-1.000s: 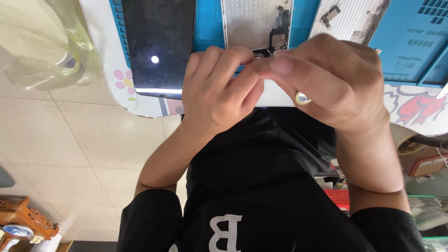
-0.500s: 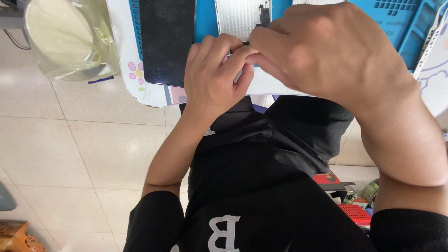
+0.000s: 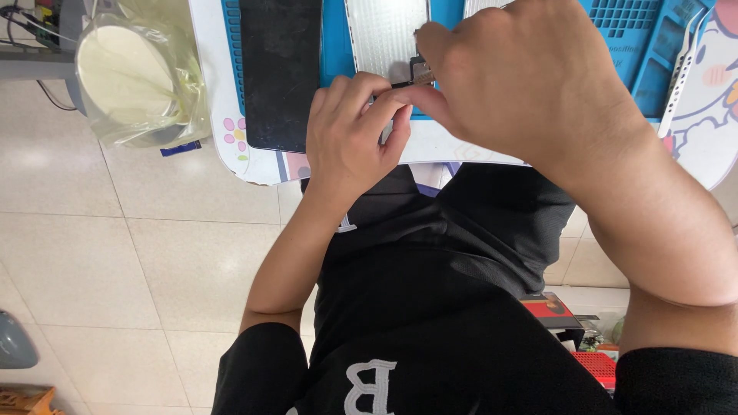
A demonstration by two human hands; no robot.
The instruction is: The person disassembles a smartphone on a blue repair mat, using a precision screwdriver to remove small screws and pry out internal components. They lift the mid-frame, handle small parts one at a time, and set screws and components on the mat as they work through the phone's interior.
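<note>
Looked down on pale floor tiles and a black shirt filling the lower middle. Above these, a white table edge carrying a blue work mat. On the mat: a dark phone screen lying flat at left, and just beside it to the right a silvery metal phone plate with a fine grid texture. Off the table to the left, a bin lined with a clear yellowish bag.

Right hand large in view, arched over the mat's near edge, fingers curled in tight; grip hidden by its own back, so cannot tell what was pinched. Left hand smaller, below and left of it, fingers bent narrow with tips pressed against the right hand's fingertips. Between them, at the plate's lower edge, a small dark phone part, touched by both hands, mostly covered.
</note>
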